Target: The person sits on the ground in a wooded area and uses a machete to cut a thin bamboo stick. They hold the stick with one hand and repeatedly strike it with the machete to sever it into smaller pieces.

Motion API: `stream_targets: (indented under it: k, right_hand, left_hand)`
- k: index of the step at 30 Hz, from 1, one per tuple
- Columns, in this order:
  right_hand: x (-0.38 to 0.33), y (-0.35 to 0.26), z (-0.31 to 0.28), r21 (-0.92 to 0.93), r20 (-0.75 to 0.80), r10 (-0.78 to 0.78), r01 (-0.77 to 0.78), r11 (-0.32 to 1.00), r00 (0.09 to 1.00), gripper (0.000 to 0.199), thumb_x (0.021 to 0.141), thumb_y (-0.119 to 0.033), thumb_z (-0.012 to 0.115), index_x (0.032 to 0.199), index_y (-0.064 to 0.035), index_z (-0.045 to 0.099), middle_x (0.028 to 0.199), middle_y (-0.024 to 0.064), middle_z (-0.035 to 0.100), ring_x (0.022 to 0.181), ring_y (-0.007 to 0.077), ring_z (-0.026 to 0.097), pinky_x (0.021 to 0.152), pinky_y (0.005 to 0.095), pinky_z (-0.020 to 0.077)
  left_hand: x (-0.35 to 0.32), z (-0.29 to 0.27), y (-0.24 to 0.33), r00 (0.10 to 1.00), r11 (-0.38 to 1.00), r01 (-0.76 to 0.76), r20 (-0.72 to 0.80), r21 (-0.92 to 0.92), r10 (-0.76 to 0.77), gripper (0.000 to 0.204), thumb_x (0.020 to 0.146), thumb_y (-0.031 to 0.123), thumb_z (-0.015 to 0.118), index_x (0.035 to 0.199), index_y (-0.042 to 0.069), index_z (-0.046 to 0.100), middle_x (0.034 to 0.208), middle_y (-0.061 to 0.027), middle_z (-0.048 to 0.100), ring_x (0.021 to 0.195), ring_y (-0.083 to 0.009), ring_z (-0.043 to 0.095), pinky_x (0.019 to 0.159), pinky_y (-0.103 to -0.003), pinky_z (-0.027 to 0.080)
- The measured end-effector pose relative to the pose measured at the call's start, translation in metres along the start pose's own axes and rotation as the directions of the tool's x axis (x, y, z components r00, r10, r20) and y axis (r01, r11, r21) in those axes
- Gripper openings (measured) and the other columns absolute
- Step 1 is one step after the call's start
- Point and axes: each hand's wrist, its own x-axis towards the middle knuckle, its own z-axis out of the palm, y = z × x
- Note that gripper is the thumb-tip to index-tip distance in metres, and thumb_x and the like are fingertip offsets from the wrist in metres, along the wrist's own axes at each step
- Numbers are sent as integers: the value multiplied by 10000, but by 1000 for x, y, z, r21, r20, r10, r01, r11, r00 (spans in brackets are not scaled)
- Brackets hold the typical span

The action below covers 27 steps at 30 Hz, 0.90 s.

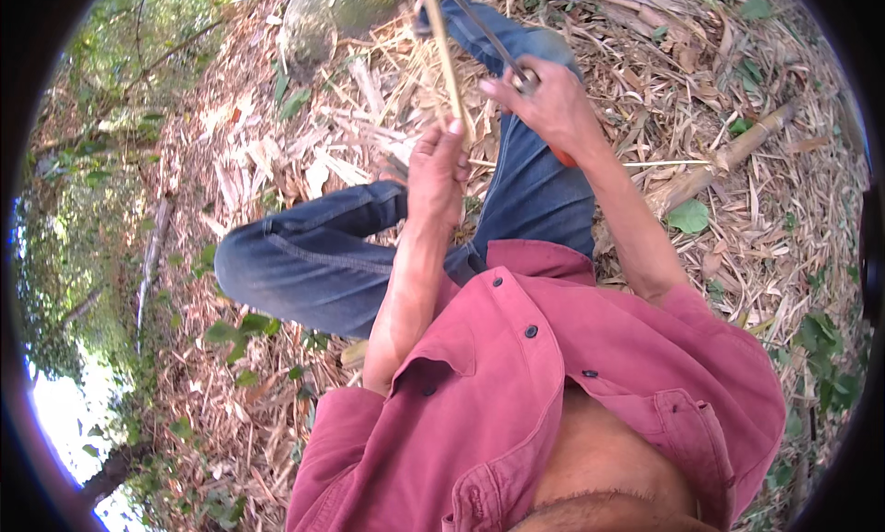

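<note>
I sit on the ground in blue jeans (332,255) and a red shirt (553,384). My left hand (438,168) grips a thin pale bamboo strip (444,57) that runs up toward the top edge. Just to its right, my right hand (553,103) is closed on the handle of a knife, whose dark blade (479,25) slants up and left and meets the strip near the top. An orange bit (564,157) shows under my right wrist; I cannot tell what it is.
Dry bamboo shavings and leaves (304,154) cover the ground all around. A cut bamboo pole (728,154) lies at the right. A grey rock or trunk base (323,16) stands at the top. Green plants (825,366) grow at the right and left edges.
</note>
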Motion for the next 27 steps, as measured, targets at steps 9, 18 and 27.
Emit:
stream_targets:
  k: [9, 18, 27]
  right_hand:
    - [0, -6, 52, 384, -14, -189, 180, 906, 982, 154, 796, -124, 711, 831, -27, 597, 721, 31, 642, 668, 49, 583, 580, 214, 450]
    - [23, 42, 81, 537, 134, -177, 79, 840, 975, 129, 813, -114, 690, 825, -26, 596, 706, 24, 630, 674, 77, 622, 615, 231, 493]
    - [15, 76, 99, 589, 192, -113, -23, 808, 975, 141, 816, -126, 703, 841, -47, 589, 694, 17, 622, 666, 72, 606, 633, 220, 488]
  left_hand:
    - [-18, -6, -11, 985, 997, 0, -169, 77, 13, 211, 953, 252, 519, 996, 57, 587, 739, 26, 537, 545, -52, 468, 454, -182, 346]
    - [118, -133, 134, 822, 926, -379, -457, 7, 339, 206, 954, 119, 492, 1071, -34, 565, 779, -80, 544, 668, -137, 555, 621, -265, 547]
    - [186, -335, 106, 742, 896, 259, -669, 360, 54, 139, 891, 13, 524, 1021, -20, 560, 853, -156, 651, 724, -232, 675, 569, -282, 585]
